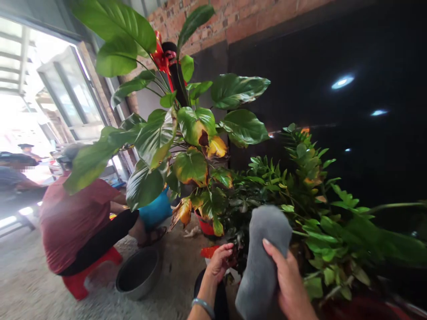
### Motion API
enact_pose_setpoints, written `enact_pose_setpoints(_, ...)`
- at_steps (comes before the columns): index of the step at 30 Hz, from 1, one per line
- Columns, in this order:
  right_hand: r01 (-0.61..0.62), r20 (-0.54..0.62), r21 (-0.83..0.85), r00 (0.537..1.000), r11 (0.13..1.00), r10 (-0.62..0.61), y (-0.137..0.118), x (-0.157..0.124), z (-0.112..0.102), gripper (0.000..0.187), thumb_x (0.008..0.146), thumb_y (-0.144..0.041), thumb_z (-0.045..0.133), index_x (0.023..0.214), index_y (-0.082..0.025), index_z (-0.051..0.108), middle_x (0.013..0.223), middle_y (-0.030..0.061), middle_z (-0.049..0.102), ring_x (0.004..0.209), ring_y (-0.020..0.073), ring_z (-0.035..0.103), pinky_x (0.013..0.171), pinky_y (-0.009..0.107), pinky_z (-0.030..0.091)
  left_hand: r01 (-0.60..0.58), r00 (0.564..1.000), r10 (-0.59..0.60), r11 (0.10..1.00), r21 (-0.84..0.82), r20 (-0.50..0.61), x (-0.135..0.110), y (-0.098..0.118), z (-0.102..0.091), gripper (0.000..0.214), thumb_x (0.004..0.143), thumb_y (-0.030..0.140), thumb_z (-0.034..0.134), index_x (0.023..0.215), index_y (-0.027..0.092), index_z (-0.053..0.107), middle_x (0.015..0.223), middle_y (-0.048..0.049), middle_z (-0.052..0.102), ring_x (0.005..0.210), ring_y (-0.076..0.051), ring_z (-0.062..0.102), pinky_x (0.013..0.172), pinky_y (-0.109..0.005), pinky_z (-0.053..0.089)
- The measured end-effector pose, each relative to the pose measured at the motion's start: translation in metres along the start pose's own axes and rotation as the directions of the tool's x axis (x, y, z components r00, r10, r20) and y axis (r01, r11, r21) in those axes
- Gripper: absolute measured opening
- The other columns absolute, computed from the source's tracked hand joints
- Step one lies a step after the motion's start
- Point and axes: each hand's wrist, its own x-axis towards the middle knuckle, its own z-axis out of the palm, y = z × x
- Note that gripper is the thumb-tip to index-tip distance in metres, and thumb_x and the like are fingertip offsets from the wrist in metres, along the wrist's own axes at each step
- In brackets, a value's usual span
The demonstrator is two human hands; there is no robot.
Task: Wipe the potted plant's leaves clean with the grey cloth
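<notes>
A folded grey cloth [262, 266] hangs from my right hand [288, 275], whose thumb presses on its front face. My left hand [218, 262] is to the left of the cloth, holding nothing that I can see, with its fingers loosely curved and a bracelet [203, 306] on the wrist. Its fingertips are close to dark foliage [245, 213] low in front of me; whether they touch it cannot be seen. Beyond my hands rises a tall potted plant [191, 164] with broad green leaves, several of them yellowed and browned. Its red pot [205, 224] shows beneath the leaves.
To the right spreads a bushy green plant [310, 186] before a dark glossy wall [316, 71]. On the left, a person [78, 213] in a reddish shirt sits on a red stool [80, 278]. A grey basin [138, 273] stands on the floor [170, 284] between us.
</notes>
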Motion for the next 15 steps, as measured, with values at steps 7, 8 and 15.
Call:
enact_pose_setpoints(7,-0.154,-0.021,-0.007,0.988,0.988,0.154,0.016,0.015,-0.011,0.050,0.035,-0.045,0.081,0.074,-0.016,0.069,0.061,0.0079,0.072,0.074,0.0354,0.070,0.064,0.042,0.055,-0.010,0.999,0.009,1.000,-0.010,-0.030,-0.003,0.003,0.000,0.036,0.045,0.013,0.082,0.078,0.017,0.067,0.067,-0.0005,0.069,0.063,-0.015,0.059,0.068,-0.029,0.041)
enact_pose_setpoints(8,-0.189,-0.008,-0.048,0.982,0.981,0.189,0.026,0.010,-0.016,0.049,0.036,-0.046,0.081,0.073,-0.017,0.069,0.061,0.0078,0.072,0.075,0.0354,0.070,0.065,0.042,0.055,-0.011,0.999,0.011,1.000,-0.015,-0.042,-0.003,0.004,0.000,0.037,0.044,0.014,0.082,0.078,0.017,0.068,0.067,-0.0005,0.069,0.063,-0.015,0.060,0.067,-0.028,0.041)
enact_pose_setpoints(15,0.071,0.296,-0.200,0.955,0.977,-0.009,0.022,-0.018,0.019,0.044,0.050,-0.038,0.080,0.089,-0.018,0.073,0.081,0.0060,0.076,0.084,0.0300,0.068,0.069,0.035,0.052,-0.095,0.991,0.095,0.995,-0.001,0.090,-0.012,0.005,0.009,0.025,0.052,0.032,0.082,0.066,0.016,0.070,0.070,-0.0066,0.072,0.085,-0.030,0.064,0.077,-0.039,0.047)
